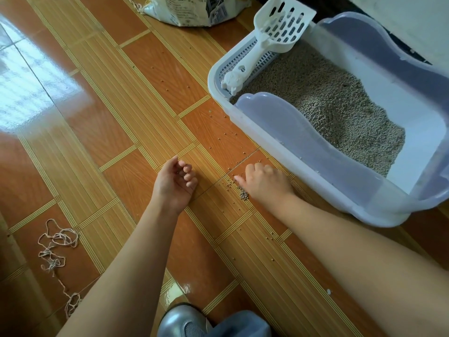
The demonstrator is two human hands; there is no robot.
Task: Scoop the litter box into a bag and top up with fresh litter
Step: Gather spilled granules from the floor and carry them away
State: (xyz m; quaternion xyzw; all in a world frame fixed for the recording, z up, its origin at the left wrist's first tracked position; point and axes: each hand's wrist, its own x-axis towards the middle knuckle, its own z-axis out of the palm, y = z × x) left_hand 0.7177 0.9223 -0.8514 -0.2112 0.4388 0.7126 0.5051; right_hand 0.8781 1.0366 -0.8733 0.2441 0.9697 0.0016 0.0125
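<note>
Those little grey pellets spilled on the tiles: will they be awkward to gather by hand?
They probably roll: the spilled pellets look small and round, and the tiled floor is glossy. They seem light, strewn widely beside the litter box. Pinching them singly looks fiddly; the right hand rests by a small heap.

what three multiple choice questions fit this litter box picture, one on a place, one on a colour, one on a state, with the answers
1. Where does the scoop lie?
A) across the litter box's grated end
B) on the floor tiles
C) inside the sack

2. What colour is the scoop?
A) green
B) white
C) black

3. What state is the litter box in?
A) empty
B) lidded
C) holding grey litter

Answers: 1 A, its handle rests on that grated end; 2 B, it is plain white plastic; 3 C, litter fills much of the open tray.
</note>
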